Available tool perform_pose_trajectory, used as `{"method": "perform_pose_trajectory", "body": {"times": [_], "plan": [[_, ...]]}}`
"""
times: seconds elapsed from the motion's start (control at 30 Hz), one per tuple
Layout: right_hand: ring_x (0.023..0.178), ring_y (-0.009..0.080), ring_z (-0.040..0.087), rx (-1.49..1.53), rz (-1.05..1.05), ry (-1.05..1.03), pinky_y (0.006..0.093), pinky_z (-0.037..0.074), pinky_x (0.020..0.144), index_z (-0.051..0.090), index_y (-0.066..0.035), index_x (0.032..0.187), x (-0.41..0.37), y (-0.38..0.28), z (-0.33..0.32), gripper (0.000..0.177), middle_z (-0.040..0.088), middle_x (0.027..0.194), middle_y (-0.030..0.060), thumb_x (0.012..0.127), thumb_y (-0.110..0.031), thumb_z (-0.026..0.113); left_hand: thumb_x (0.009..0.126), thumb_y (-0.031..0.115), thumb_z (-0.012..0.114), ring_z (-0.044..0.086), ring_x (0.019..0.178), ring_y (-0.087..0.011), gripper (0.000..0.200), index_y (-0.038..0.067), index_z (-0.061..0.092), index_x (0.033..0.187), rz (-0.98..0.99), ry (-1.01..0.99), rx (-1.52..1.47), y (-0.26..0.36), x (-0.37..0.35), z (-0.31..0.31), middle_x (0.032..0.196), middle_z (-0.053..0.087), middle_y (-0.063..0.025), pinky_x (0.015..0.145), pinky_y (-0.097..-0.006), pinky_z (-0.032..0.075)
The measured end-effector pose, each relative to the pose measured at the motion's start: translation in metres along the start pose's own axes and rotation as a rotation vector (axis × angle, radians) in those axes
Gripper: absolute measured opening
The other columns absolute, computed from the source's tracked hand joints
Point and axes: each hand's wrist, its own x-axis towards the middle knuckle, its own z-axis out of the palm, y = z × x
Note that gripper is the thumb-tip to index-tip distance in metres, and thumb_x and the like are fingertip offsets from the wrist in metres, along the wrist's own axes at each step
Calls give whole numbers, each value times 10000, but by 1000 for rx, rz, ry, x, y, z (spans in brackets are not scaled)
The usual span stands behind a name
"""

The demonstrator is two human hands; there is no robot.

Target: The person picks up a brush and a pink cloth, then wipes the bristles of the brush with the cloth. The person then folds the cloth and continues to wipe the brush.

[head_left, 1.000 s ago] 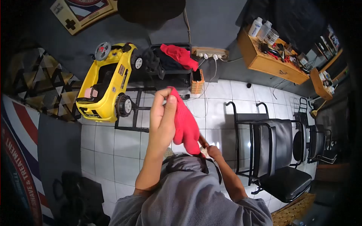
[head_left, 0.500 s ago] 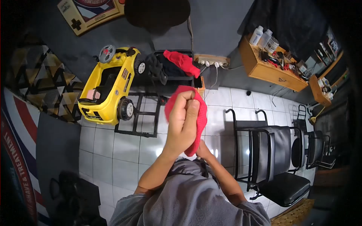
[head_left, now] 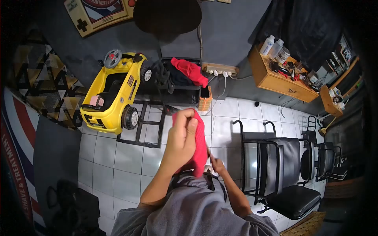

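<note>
My left hand (head_left: 182,143) is raised in front of my chest, its fingers and thumb pinching the top of a red cloth (head_left: 200,143). The cloth has a knitted-looking texture and hangs down along the right side of the hand. Lower and to the right, my right hand (head_left: 219,166) is closed near the cloth's lower end. A thin dark thing sticks up from its fingers, too small to name. Beside that hand, close to my waist, a small white rounded thing (head_left: 208,169) shows, partly hidden by the cloth.
Ahead, a black rack (head_left: 179,88) holds dark and red cloths. A yellow toy car (head_left: 114,94) rests on a black metal frame (head_left: 139,139) at left. Black chairs (head_left: 289,165) stand at right. Bottles and tools crowd a wooden wall cabinet (head_left: 283,84).
Both hands sit lower in view, as the whole scene has shifted slightly. My right hand has moved a little right, and a thin dark thing now shows at its fingers.
</note>
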Motion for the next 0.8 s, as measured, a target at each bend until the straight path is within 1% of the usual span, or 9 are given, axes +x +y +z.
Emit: {"method": "perform_pose_trajectory", "body": {"times": [0.07, 0.17, 0.27, 0.3, 0.37, 0.5, 0.57, 0.63, 0.8], "plan": [[355, 60, 238, 742, -76, -233, 230, 182, 330, 380, -139, 632, -31, -78, -27, 584, 288, 476, -63, 878, -667, 345, 964, 142, 420, 572, 656, -249, 156, 14, 447, 1048, -39, -60, 32, -2, -3, 7, 763, 552, -152, 618, -315, 433], [344, 76, 171, 1157, -274, -507, 241, 146, 332, 360, -136, 670, -93, -167, -63, 628, 245, 451, -59, 844, -730, 251, 974, 163, 413, 495, 672, -155, 156, 20, 448, 1026, -83, -71, 30, -1, -7, 17, 760, 523, -80, 628, -270, 419], [365, 84, 170, 793, -548, -379, 244, 168, 354, 360, -125, 694, -110, -184, -52, 646, 214, 471, -68, 855, -717, 159, 979, 174, 410, 455, 692, -101, 162, 21, 452, 1013, 11, 14, 1, -6, -5, 28, 783, 509, -49, 644, -240, 409], [466, 88, 355, 850, -479, -292, 247, 272, 415, 431, -64, 688, -108, -183, -43, 606, 402, 538, 0, 930, -598, 278, 979, 174, 409, 455, 699, -101, 164, 20, 453, 1013, 66, 54, -10, -5, -3, 29, 795, 510, -52, 650, -239, 408], [491, 94, 368, 477, -528, -249, 239, 300, 441, 455, -58, 686, -100, -191, -41, 606, 414, 557, -8, 933, -588, 295, 982, 162, 402, 438, 733, -73, 153, 24, 446, 1032, -3, -39, -151, -6, 2, 22, 841, 485, -17, 669, -215, 401], [681, 309, 632, -262, -516, -111, 370, 480, 608, 635, 8, 875, -1, -59, 20, 626, 618, 659, 170, 950, -524, 315, 968, 108, 420, 389, 679, -33, 117, 8, 447, 1023, 93, -9, -293, 8, 10, 9, 775, 457, 10, 583, -188, 340], [923, 400, 608, -590, -349, -146, 454, 484, 770, 667, 14, 924, 48, 37, 47, 682, 633, 858, 273, 937, -551, 285, 972, 123, 418, 371, 662, -20, 126, 13, 455, 1021, 43, 37, -403, 14, 10, -1, 775, 452, 23, 575, -172, 329], [736, 418, 616, -767, -529, -149, 520, 491, 682, 420, -231, 1341, 62, 98, 48, 456, 644, 858, 216, 921, -407, 390, 976, 134, 414, 360, 650, -13, 130, 20, 459, 1020, 23, 75, -415, 12, 7, -2, 766, 448, 37, 580, -160, 328], [1022, 371, 592, -569, 235, -87, 454, 466, 860, 630, -10, 1073, -16, 36, 7, 686, 589, 1103, 254, 853, -617, 397, 976, 139, 419, 376, 698, -25, 136, 20, 451, 1033, -27, -19, -462, -4, -4, 10, 796, 440, 34, 638, -167, 343]]}}
